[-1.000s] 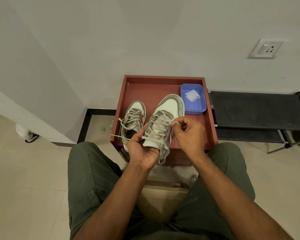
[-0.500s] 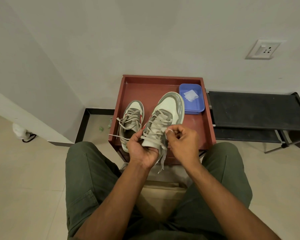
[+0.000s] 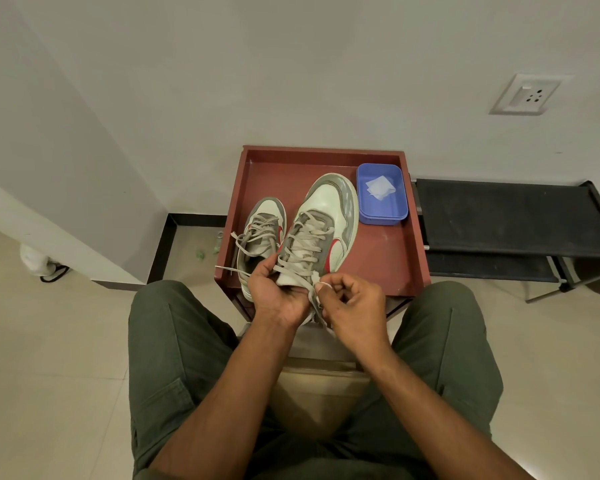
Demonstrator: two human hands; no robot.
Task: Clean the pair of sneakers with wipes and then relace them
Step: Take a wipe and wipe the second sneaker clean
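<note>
Two white and grey sneakers with red side marks are on the red-brown tray table (image 3: 388, 258). The right sneaker (image 3: 329, 216) is tilted up, toe pointing away, its heel end gripped from the left by my left hand (image 3: 274, 292). My right hand (image 3: 350, 303) pinches the end of its grey lace (image 3: 314, 296) near the top eyelets; the lace hangs down between my hands. The left sneaker (image 3: 262, 233) lies flat beside it, loosely laced, one lace end trailing over the tray's left edge. A blue tub (image 3: 383, 213) at the tray's back right holds white wipes (image 3: 380, 187).
A black low rack (image 3: 506, 220) stands to the right of the tray. The wall is directly behind, with a socket (image 3: 527, 95) upper right. My knees in green trousers flank the tray's front. Small green scraps lie on the floor to the left.
My right hand has moved down and toward me, pulling the lace from the mid-eyelets to the shoe's collar. The left hand keeps its hold on the sneaker.
</note>
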